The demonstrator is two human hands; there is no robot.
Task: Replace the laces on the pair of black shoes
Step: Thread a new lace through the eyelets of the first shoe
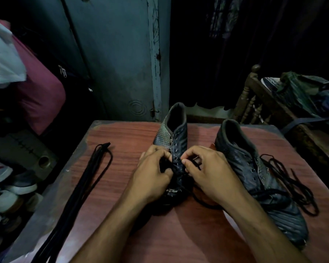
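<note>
Two black shoes stand on a reddish wooden table [122,141]. The left shoe [174,133] is in the middle, heel away from me, several of its upper eyelets bare. My left hand [153,175] grips its left flank with fingers curled at the eyelet row. My right hand [207,173] pinches a black lace end at an eyelet on the other side. The right shoe [254,171] lies to the right, unlaced. A loose black lace [291,185] is tangled beside it. A bundle of long black laces [95,171] lies stretched out on the table's left.
Left of the table, a rack of several pale shoes [6,186] sits low, with a pink bag [38,95] above it. A blue-grey door [112,63] stands behind. A wooden railing [254,103] with piled cloth is at the back right.
</note>
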